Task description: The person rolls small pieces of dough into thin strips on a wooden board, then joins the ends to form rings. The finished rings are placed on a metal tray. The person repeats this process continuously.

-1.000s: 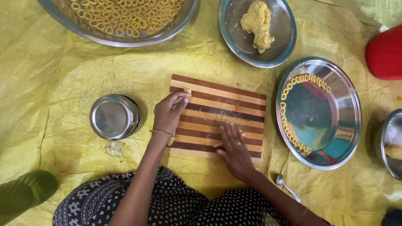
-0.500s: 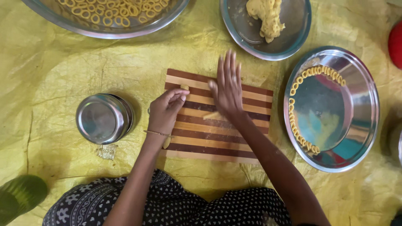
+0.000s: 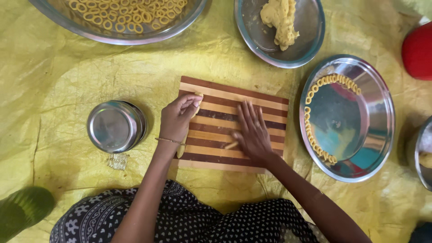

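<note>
A striped wooden board (image 3: 216, 96) lies on the yellow sheet in front of me. My right hand (image 3: 253, 130) lies flat on the board, fingers spread, pressing a thin roll of yellow dough (image 3: 231, 145) whose end sticks out by the thumb. At the board's left edge my left hand (image 3: 177, 116) is closed around a small lump of dough (image 3: 197, 96) held at the fingertips. A steel plate (image 3: 346, 117) to the right carries a curved row of dough rings (image 3: 309, 121) along its left rim.
A steel bowl (image 3: 252, 31) with a mass of yellow dough (image 3: 281, 18) stands behind the board. A large steel tray (image 3: 114, 38) of dough rings is at the back left. A small steel container (image 3: 114, 126) sits left of the board. A red object (image 3: 417, 50) is at the right edge.
My right hand slid away across the board and has come back toward me, rolling the dough. The left hand stays at the board's left edge with its lump.
</note>
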